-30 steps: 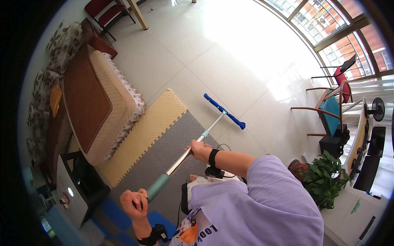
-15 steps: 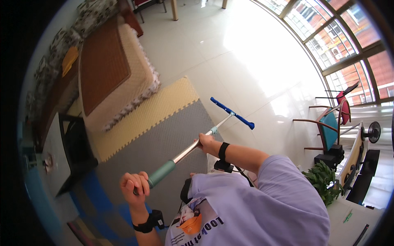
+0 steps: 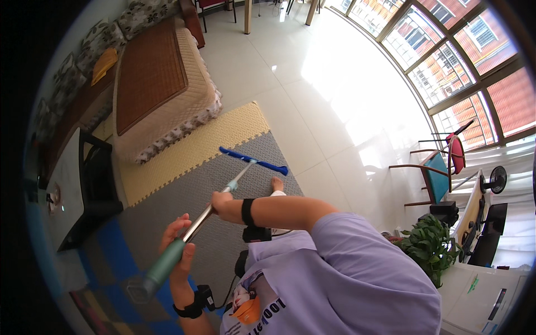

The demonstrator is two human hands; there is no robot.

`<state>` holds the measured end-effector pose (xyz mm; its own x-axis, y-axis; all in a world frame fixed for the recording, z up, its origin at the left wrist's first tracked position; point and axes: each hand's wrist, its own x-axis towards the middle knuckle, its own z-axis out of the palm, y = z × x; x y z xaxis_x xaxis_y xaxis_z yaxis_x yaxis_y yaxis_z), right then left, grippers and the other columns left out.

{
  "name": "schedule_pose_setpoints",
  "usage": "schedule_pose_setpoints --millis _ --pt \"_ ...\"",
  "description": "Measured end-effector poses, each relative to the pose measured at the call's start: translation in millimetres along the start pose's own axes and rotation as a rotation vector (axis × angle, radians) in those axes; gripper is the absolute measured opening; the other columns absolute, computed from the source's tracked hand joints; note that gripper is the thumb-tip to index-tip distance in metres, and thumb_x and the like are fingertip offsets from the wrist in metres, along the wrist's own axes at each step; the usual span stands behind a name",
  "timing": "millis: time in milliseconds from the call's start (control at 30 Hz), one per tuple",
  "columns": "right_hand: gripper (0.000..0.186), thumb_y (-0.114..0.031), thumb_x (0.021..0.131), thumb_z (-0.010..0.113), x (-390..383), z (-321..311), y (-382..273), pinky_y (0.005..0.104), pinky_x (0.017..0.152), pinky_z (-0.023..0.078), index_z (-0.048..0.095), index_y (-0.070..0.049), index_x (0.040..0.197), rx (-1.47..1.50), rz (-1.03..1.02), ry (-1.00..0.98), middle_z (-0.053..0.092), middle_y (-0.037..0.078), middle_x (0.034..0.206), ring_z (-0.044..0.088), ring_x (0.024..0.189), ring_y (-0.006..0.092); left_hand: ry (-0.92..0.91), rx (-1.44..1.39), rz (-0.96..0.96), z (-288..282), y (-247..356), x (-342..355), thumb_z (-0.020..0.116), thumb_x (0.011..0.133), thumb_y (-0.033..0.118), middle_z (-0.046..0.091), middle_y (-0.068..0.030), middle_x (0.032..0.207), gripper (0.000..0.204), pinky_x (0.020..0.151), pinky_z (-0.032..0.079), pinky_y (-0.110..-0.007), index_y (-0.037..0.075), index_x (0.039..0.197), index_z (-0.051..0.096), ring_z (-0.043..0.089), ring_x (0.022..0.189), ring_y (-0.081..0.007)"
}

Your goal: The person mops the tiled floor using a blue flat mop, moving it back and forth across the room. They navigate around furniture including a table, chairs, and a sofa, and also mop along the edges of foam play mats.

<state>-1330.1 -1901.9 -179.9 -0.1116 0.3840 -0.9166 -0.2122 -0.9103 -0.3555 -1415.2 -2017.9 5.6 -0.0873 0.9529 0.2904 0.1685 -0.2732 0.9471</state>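
A long-handled squeegee (image 3: 196,224) slants across in front of me, with a metal pole, a green grip (image 3: 165,267) and a blue bar-shaped head (image 3: 268,166). My right hand (image 3: 221,203) is closed round the pole near its pale green joint. Lower down, my left hand (image 3: 180,251) lies behind the upper part of the green grip. Its fingers and thumb are spread to either side and not wrapped round it. The blue head appears over the grey foam mat (image 3: 245,146); whether it touches the mat I cannot tell.
A daybed (image 3: 153,84) with a brown mat stands at the upper left, beside a black-and-white table (image 3: 70,190). My bare foot (image 3: 277,184) is near the squeegee head. Chairs (image 3: 435,173), a leafy plant (image 3: 430,245) and a fan (image 3: 497,178) are on the right.
The squeegee head has swung left, from over the tiles to over the grey mat. My right hand moved left with the pole. My left hand's curled fingers have spread, farther up the grip.
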Motion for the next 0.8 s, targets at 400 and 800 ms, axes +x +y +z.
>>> schedule_pose_setpoints --millis 400,800 --pt "0.028 -0.025 0.091 0.042 -64 124 84 0.0361 0.060 0.053 0.050 0.000 0.102 -0.397 0.213 -0.359 0.058 0.013 0.092 0.060 0.076 0.0213 0.381 0.164 0.203 -82 29 -68 0.053 0.089 0.021 0.045 0.0007 0.060 0.019 0.078 0.041 -0.035 0.011 0.075 0.045 0.045 0.056 -0.0104" --pt "0.028 -0.021 0.091 0.048 -43 241 109 0.0298 0.071 0.053 0.050 -0.001 0.110 -1.031 0.493 -0.947 0.060 0.016 0.099 0.061 0.083 0.0228 1.207 0.377 0.309 -195 45 -83 0.051 0.089 0.012 0.049 -0.0019 0.057 0.014 0.068 0.044 -0.035 0.008 0.076 0.048 0.044 0.047 -0.0109"
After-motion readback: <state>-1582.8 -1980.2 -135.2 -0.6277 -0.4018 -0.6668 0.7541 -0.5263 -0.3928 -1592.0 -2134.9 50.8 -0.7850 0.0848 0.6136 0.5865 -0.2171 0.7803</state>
